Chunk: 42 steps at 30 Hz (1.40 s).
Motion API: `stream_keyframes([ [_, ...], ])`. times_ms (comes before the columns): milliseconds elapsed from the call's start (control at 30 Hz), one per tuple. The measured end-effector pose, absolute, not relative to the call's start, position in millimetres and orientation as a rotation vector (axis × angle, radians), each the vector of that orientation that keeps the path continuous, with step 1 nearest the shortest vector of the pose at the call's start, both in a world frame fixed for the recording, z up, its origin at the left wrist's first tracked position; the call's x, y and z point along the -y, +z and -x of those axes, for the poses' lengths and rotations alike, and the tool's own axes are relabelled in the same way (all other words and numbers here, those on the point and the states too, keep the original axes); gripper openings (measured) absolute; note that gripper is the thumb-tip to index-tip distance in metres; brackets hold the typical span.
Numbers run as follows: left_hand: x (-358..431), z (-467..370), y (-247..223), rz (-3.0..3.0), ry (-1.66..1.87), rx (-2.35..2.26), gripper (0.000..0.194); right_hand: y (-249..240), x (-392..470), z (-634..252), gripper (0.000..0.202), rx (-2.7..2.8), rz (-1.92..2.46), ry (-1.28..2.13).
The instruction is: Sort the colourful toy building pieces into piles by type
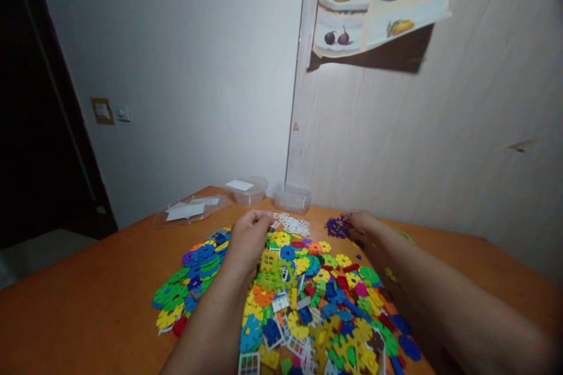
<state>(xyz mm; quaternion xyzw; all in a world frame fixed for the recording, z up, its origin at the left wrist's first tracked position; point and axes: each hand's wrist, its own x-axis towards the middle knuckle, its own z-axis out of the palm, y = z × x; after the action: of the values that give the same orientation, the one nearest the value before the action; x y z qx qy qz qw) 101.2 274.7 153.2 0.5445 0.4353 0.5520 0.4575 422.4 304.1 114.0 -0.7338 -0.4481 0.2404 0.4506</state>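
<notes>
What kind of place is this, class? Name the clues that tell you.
Probably a room in a home: an orange table heaped with colourful plastic toy pieces, a fruit picture peeling off the wall, and a light switch beside a dark doorway.

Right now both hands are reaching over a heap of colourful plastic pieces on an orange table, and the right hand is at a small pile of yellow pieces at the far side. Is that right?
Not quite: the small pile by the right hand is purple, not yellow, as the head view shows. The rest holds: both hands, the left hand too, reach over the heap of colourful plastic pieces on the orange table.
</notes>
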Motion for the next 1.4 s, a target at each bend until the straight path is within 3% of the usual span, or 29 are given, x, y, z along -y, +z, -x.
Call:
stream_keyframes([
  [267, -276.6, -99.3, 153.5, -1.301, 1.371, -1.080, 0.025, 123.2, -290.1, -408.6, 0.035, 1.039, 1.826, 0.603],
  [500, -281.6, -95.2, 155.7, -1.235, 1.473, -1.087, 0.021, 133.8, -265.2, -382.1, 0.018, 1.217, 1.705, 0.670],
  [667, -286.0, -92.8, 156.1, -1.090, 1.506, -1.071, 0.022, 131.2, -238.2, -342.1, 0.018, 1.630, 1.574, 0.771],
  [767, -288.0, -90.8, 155.4, -1.007, 1.552, -1.042, 0.027, 132.6, -221.5, -317.4, 0.019, 1.937, 1.530, 0.666],
  [933, -289.9, -88.5, 153.5, -0.926, 1.559, -0.985, 0.030, 137.3, -202.2, -285.8, 0.045, 2.263, 1.504, 0.340],
  [1100, -290.5, -89.9, 152.8, -0.907, 1.543, -0.975, 0.031, 138.5, -198.6, -266.3, 0.068, 2.447, 1.561, 0.254],
  [1333, -290.4, -91.2, 152.1, -0.930, 1.519, -0.980, 0.027, 142.0, -193.7, -249.2, 0.029, 2.411, 1.716, 0.057],
  [1400, -291.1, -91.4, 151.6, -0.932, 1.517, -0.977, 0.026, 139.6, -193.7, -249.9, 0.026, 2.407, 1.741, -0.019],
])
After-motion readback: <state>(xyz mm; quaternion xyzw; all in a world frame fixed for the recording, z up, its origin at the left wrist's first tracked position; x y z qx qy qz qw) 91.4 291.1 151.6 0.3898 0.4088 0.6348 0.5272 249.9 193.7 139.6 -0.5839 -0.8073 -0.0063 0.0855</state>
